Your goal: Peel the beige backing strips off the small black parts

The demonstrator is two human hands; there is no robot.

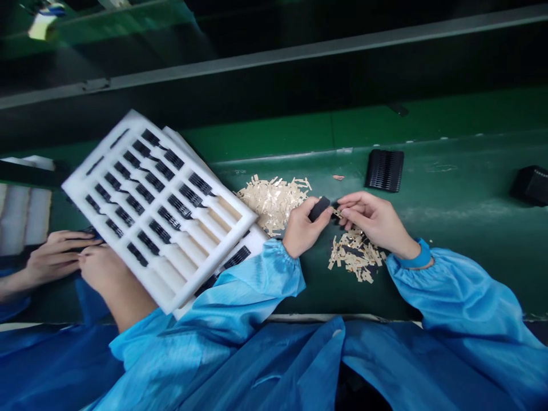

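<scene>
My left hand [303,227] is closed around a small black block [319,209], with the thumb along its near side. Close to the block's right end, the fingers of my right hand [371,221] pinch a small cream-and-gold strip [337,212]. I cannot tell whether the strip touches the block. Just below my right hand lies a small heap of similar strips [358,256], with dark bits among them. A larger heap of cream strips [274,201] is spread beyond my left hand.
A white foam tray [252,216] with rows of black comb-like pieces rests tilted on another tray at left. A ribbed black block [385,170] stands beyond my right hand; another black part [533,185] is far right. A co-worker's hands [53,257] work at the left.
</scene>
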